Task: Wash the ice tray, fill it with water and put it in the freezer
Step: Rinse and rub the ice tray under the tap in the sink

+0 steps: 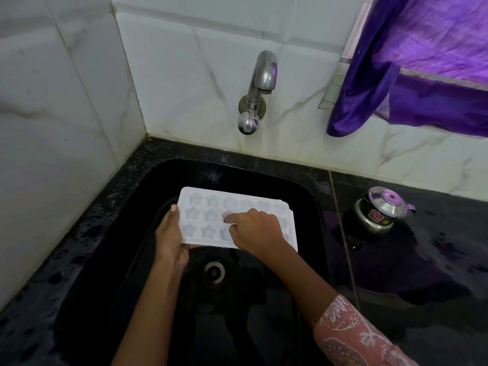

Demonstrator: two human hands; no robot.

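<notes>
A white ice tray with star and heart shaped cells is held level over the black sink. My left hand grips the tray's left edge from the side and below. My right hand lies on top of the tray's right half, fingers bent, with the fingertips pressed into a middle cell. The hand hides several cells on the right. A steel tap juts from the tiled wall above the sink; no water stream shows.
The sink drain lies below the tray. A small steel kettle stands on the wet black counter to the right. Purple cloth hangs at the upper right. White marble tiles close off the left and back.
</notes>
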